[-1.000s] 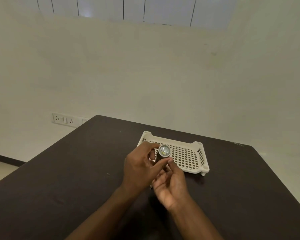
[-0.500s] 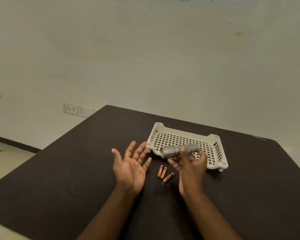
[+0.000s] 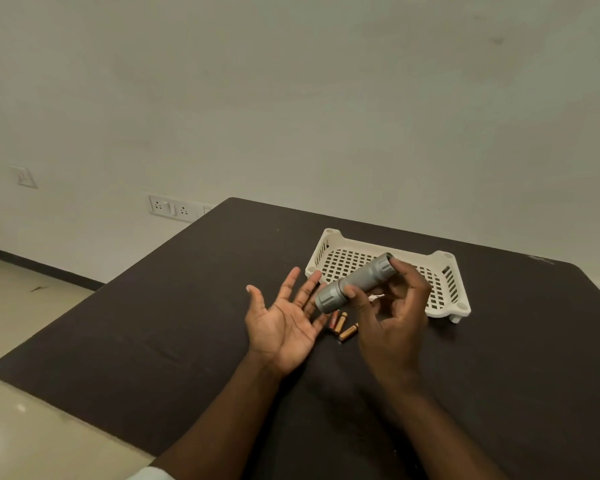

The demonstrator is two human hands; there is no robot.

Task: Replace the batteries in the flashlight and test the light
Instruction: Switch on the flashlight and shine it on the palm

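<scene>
Two bare forearms reached from the near edge over a dark worktop (image 3: 153, 341), a sliver of white sleeve (image 3: 146, 474) showing at the bottom of the frame. The left hand (image 3: 284, 323) was held palm up above the surface, its fingers (image 3: 290, 284) spread apart and gripping nothing. Just to its right, the right hand (image 3: 392, 320) was raised, its thumb and fingers clamped on a grey flashlight (image 3: 355, 282), which was held clear of the worktop and tilted, the wider ribbed end lower and to the left, the other end higher and to the right. Below the flashlight, between the two hands, three small copper-coloured batteries (image 3: 342, 325) lay loose on the worktop, close together. Farther back and to the right, a white perforated plastic tray (image 3: 444, 296) stood on short feet on the worktop, partly covered from view by the right hand and the flashlight. Beyond the far left edge of the worktop, a socket panel (image 3: 174, 208) and a separate wall switch (image 3: 26, 176) were fixed to the pale wall (image 3: 291, 98), with a dark skirting strip running along a light tiled floor (image 3: 21, 341) at the left.
</scene>
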